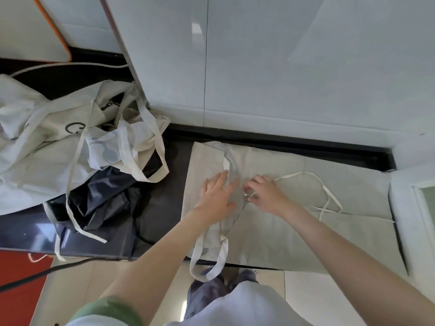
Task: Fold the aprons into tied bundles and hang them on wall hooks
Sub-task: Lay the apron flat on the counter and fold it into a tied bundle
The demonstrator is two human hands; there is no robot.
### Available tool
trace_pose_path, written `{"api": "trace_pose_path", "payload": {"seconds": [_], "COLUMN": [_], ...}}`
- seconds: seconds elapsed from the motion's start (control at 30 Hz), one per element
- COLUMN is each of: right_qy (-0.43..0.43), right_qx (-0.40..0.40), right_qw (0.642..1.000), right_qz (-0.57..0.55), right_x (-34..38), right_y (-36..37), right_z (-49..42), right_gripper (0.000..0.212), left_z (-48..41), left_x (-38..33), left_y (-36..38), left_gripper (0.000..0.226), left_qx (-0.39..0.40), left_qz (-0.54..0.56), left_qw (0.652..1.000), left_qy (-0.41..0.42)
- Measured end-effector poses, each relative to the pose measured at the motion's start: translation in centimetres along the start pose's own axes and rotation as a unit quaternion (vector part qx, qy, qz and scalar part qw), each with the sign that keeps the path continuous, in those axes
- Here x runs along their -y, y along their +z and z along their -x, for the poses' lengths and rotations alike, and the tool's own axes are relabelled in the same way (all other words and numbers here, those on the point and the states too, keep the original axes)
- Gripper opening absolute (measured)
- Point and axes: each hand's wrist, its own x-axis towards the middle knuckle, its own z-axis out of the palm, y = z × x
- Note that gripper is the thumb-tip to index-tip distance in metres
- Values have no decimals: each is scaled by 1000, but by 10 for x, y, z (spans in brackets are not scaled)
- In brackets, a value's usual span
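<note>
A beige apron (294, 231) lies spread flat on the dark counter (164, 196) against the white wall. My left hand (217, 196) rests on its middle with fingers straight and spread, pressing the cloth. Just to the right, my right hand (263, 194) pinches a white strap with curled fingers. That strap (329, 191) loops off to the right over the apron. A neck loop (211, 262) hangs over the counter's front edge.
A heap of several white and beige aprons (58, 142) with loose straps lies at the left, over a dark navy cloth (103, 201). An orange-edged board (35, 27) leans at the far left. A black cable (35, 276) runs below the counter.
</note>
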Motion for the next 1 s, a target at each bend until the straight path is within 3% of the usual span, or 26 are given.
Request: {"api": "trace_pose_path", "payload": {"seconds": [0.1, 0.2, 0.33, 0.67, 0.9, 1.0], "right_qy": [-63, -58, -28, 33, -9, -21], "right_qx": [-39, -77, -90, -93, -130, -117], "right_qw": [992, 984, 985, 990, 990, 991], "right_qz": [100, 150, 145, 96, 50, 55], "right_x": [2, 7, 12, -1, -6, -8], "right_y": [13, 13, 15, 16, 18, 23], "right_z": [7, 11, 15, 18, 16, 14], "right_gripper": [23, 38, 42, 41, 20, 27], "left_z": [-9, -20, -27, -25, -29, -28], "left_x": [-13, -19, -24, -35, -41, -41], "left_y": [9, 9, 3, 1, -3, -3], "left_gripper": [69, 79, 86, 98, 101, 98], "left_qx": [44, 86, 132, 152, 160, 151], "left_qz": [-52, -93, -105, -141, -115, -111], "left_qw": [998, 992, 984, 976, 976, 979], "left_qy": [-8, -29, -59, -69, -88, -87]}}
